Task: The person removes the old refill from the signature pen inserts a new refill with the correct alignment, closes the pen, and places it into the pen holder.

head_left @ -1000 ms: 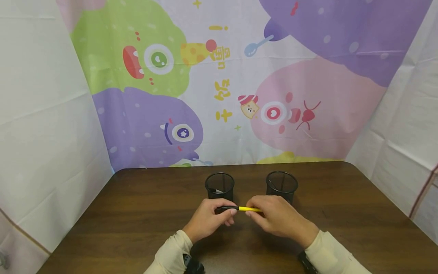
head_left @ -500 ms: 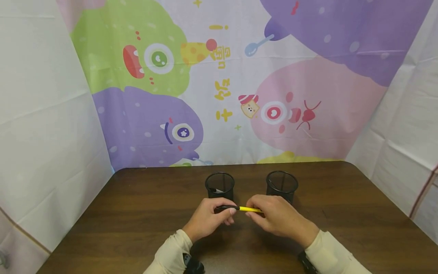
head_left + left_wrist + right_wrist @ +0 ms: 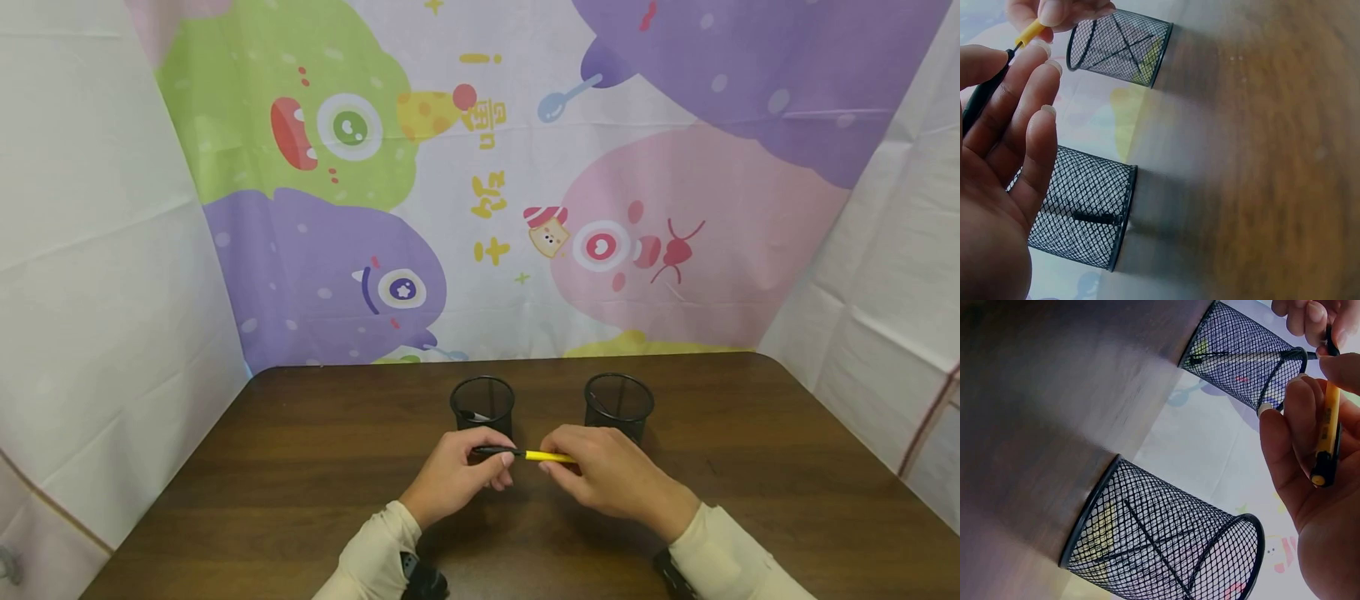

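Between the hands, a black and yellow pen lies almost level in front of the two cups. My left hand [image 3: 453, 475] pinches its black part [image 3: 491, 450] between thumb and fingers. My right hand [image 3: 607, 471] grips the yellow part [image 3: 549, 457]. In the left wrist view a thin dark stem joins the black part [image 3: 988, 94] to the yellow part [image 3: 1027, 32], with a narrow gap between the thicker pieces. Seen from the right wrist, the yellow part [image 3: 1329, 425] has a black clip and a small yellow end piece.
Two black mesh pen cups stand behind the hands: the left cup [image 3: 482, 378] holds a pen [image 3: 474, 416], while the right cup [image 3: 618, 375] shows none inside. Under them is a brown wooden table [image 3: 322, 467]. A cartoon-printed cloth [image 3: 487, 317] hangs behind it.
My left hand has shifted very slightly left and up with the black part, and the black and yellow parts look a little farther apart. The right hand has hardly moved.
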A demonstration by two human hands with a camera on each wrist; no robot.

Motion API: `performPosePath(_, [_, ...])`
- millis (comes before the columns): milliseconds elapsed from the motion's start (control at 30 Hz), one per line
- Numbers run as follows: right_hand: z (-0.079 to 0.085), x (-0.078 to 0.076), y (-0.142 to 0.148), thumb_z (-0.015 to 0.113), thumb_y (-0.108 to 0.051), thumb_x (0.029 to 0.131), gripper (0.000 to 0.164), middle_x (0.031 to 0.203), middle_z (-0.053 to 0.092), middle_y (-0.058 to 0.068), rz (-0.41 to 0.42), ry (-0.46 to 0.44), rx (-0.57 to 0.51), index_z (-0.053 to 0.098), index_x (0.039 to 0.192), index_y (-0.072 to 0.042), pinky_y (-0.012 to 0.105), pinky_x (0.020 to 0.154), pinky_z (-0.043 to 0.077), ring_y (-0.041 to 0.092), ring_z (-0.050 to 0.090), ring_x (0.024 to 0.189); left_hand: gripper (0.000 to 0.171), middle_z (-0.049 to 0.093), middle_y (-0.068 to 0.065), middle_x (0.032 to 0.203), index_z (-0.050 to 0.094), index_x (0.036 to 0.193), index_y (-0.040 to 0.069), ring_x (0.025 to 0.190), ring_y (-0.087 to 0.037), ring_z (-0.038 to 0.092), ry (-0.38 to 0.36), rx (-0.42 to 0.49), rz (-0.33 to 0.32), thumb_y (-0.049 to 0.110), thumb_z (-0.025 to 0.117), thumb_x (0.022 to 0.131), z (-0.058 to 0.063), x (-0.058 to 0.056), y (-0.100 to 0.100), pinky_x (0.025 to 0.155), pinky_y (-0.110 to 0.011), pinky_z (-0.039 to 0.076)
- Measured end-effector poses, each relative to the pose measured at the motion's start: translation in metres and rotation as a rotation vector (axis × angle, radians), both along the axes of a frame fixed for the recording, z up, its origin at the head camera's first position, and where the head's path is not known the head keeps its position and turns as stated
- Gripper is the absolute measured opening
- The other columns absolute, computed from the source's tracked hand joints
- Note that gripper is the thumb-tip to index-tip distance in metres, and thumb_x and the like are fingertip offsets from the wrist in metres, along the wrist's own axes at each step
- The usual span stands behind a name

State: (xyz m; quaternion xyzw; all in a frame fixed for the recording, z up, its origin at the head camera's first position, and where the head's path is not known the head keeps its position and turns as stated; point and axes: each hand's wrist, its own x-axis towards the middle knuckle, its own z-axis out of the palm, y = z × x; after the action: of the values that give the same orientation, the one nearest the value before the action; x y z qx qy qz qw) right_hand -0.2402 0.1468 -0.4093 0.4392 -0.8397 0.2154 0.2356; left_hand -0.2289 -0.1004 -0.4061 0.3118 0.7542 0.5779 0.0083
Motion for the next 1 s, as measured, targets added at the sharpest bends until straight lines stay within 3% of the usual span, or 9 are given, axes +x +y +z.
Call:
performPosePath(500, [0.000,0.000,0.000,0.078,-0.019,0.088,0.012,0.086,0.062,-0.015,-0.025,-0.017,0.006,0.069,0.096,-0.018,0.019,0.059,0.048,-0.001,0.051,0.066,0.010,0.070,-0.015,0.079,0.068,0.104,-0.003,0.069,-0.028,0.070,-0.019,0.025,0.003,0.002,0.064,0.098,-0.003,-0.002,-0.002,0.066,-0.037,0.060])
performPosePath(767, [0.000,0.000,-0.001,0.077,-0.019,0.088,0.012,0.086,0.062,-0.014,-0.031,-0.009,0.010,0.069,0.096,-0.018,0.020,0.060,0.049,0.001,0.053,0.065,0.009,0.070,-0.014,0.077,0.068,0.103,-0.003,0.067,-0.024,0.070,-0.007,0.036,0.008,0.002,0.064,0.097,-0.004,-0.003,-0.003,0.066,-0.045,0.060])
performPosePath(1000, [0.001,0.000,0.000,0.077,-0.020,0.089,0.011,0.087,0.063,-0.015,-0.043,-0.012,0.026,0.069,0.097,-0.018,0.021,0.060,0.049,-0.001,0.052,0.067,0.009,0.070,-0.015,0.077,0.068,0.103,-0.003,0.067,-0.025,0.070,-0.024,0.037,0.014,0.002,0.063,0.098,-0.021,-0.017,-0.006,0.065,-0.049,0.059])
